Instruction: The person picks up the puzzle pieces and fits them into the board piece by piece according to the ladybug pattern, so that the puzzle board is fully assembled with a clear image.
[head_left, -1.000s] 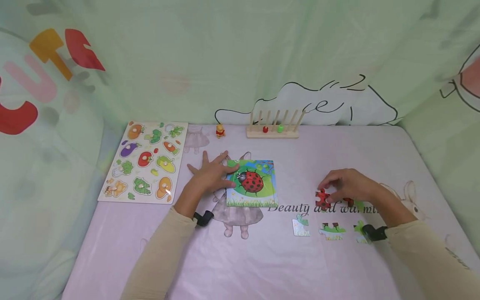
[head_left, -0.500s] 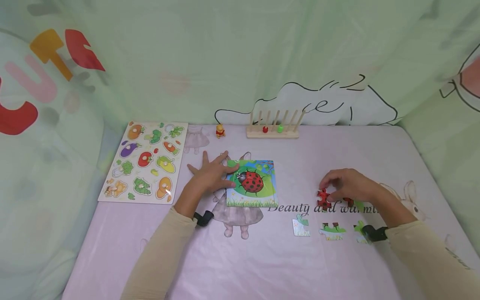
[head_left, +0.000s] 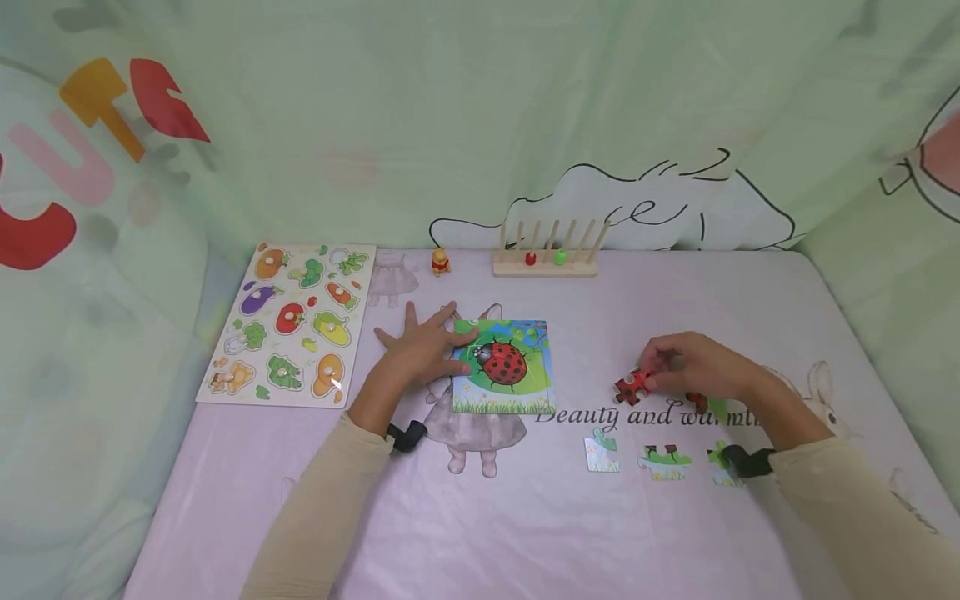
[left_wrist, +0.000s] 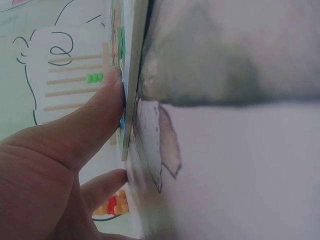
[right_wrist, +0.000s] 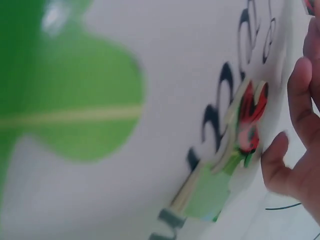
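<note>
My left hand (head_left: 418, 348) lies with fingers spread, its thumb and index finger resting on the left edge of a square ladybug picture puzzle (head_left: 517, 392). In the left wrist view the thumb (left_wrist: 95, 117) touches the face of this thin board. Farther right, my right hand (head_left: 701, 365) pinches a red, black-spotted jigsaw piece (head_left: 628, 389), now tilted, just above the tablecloth. Beneath that hand lies another piece, red and green (head_left: 717, 409), partly hidden. In the right wrist view, a red-and-green piece (right_wrist: 207, 192) rests on the cloth beside the fingers; the pinched piece is mostly out of frame.
Nearer the front lie three loose pieces: a pale one (head_left: 602, 458), a green-and-white one (head_left: 666, 468) and a green one (head_left: 722, 477) by the right wrist camera. A vegetable peg board (head_left: 307, 279), a small bear figure (head_left: 440, 264) and a wooden bead rack (head_left: 545, 269) stand farther back.
The red jigsaw piece has turned in my right hand's fingers and shifted slightly left and up. My left hand and the ladybug puzzle stay where they were.
</note>
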